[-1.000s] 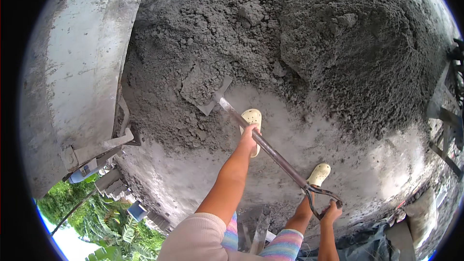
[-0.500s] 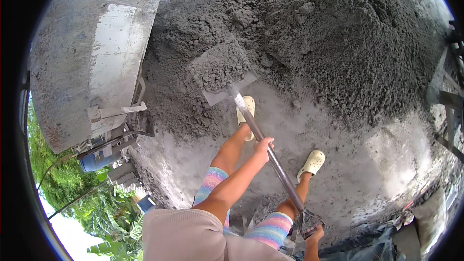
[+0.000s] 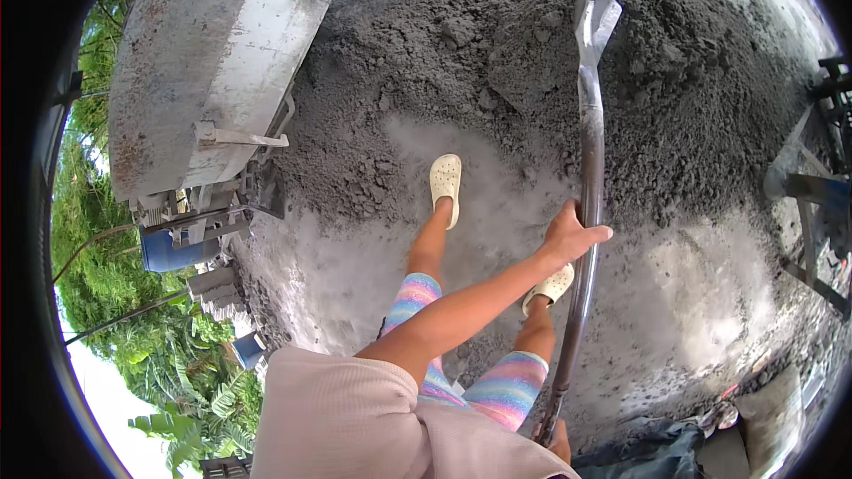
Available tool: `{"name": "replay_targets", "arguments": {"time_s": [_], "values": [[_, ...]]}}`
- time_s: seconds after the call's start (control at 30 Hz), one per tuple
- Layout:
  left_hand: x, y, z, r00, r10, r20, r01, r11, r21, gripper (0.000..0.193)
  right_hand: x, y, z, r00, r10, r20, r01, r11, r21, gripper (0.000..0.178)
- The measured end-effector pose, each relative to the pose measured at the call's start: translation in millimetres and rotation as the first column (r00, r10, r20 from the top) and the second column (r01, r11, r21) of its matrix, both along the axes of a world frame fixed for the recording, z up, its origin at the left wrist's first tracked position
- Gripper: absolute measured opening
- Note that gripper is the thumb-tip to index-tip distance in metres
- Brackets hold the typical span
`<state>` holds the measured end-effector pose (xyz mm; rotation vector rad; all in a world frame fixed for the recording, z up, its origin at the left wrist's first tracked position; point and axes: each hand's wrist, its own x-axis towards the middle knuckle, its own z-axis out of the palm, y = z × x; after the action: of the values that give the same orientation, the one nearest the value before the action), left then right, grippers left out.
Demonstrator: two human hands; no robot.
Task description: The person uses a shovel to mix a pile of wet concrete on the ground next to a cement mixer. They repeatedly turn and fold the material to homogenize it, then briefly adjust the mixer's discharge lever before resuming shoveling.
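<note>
A long-handled shovel (image 3: 590,146) stretches away from me on the right side, over the grey sandy heap (image 3: 701,106). Its blade (image 3: 595,13) is turned nearly edge-on, and I cannot tell whether any material is on it. My left hand (image 3: 572,235) is closed round the middle of the shaft, thumb pointing right. Low in the view, my right hand (image 3: 559,442) is at the shovel's rear end by the grip, mostly hidden by the shaft and my shirt.
A big grey metal drum or hopper (image 3: 200,62) stands at the left, with a metal bracket (image 3: 240,136) jutting out. My feet, in cream clogs (image 3: 445,182), are on dusty ground before the heap. A metal frame (image 3: 812,204) is at the right edge, dark sheeting (image 3: 643,452) at lower right.
The shovel has swung from the left, where its blade lay loaded with grey material, to the right over the heap, its blade now tipped on edge. Both hands went with it.
</note>
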<state>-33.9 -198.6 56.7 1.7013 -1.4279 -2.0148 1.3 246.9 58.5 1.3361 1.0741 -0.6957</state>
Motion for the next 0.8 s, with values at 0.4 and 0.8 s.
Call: {"name": "replay_targets", "arguments": {"time_s": [0.4,0.8], "values": [[167,-10,-152,0.55,0.819,0.166,-0.606,0.254,0.753,0.021,-30,-162,159,0.64,0.063,-0.766,-0.127,0.992,-0.025,0.014],[399,-262,-253,0.306,0.951,0.035,-0.576,0.156,0.802,0.019,118,-475,78,0.493,0.345,-0.799,-0.606,0.795,-0.032,0.023]]}}
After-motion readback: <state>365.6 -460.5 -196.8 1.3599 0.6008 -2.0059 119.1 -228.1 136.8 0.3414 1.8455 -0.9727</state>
